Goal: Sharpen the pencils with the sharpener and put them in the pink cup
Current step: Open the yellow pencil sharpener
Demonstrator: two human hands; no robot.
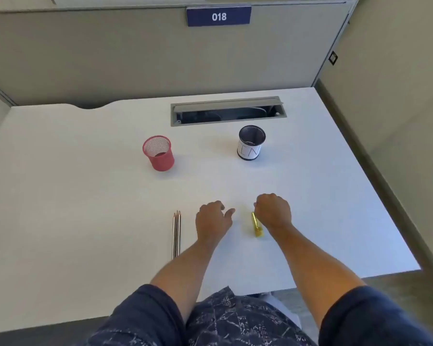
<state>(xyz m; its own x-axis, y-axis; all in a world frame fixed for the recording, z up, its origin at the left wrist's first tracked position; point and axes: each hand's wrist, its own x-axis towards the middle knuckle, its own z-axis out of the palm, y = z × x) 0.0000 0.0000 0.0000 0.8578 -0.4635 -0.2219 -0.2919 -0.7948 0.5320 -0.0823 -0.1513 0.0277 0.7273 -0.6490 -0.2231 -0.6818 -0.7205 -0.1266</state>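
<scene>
Three pencils (pixel 176 234) parallel, tips pointing away; right hand (pixel 273 211) curled beside yellow sharpener (pixel 256 226); left hand (pixel 214 219) relaxed

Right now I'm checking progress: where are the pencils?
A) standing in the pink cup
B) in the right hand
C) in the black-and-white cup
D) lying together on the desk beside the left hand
D: the pencils lie side by side on the desk, just beside the left hand; the pink cup holds none.

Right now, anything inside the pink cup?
No pencils stand in the pink cup; through its open top only mesh wall and a dark patch of the bottom show. The near part of its floor is hidden by the wall. The pencils lie on the desk.
</scene>
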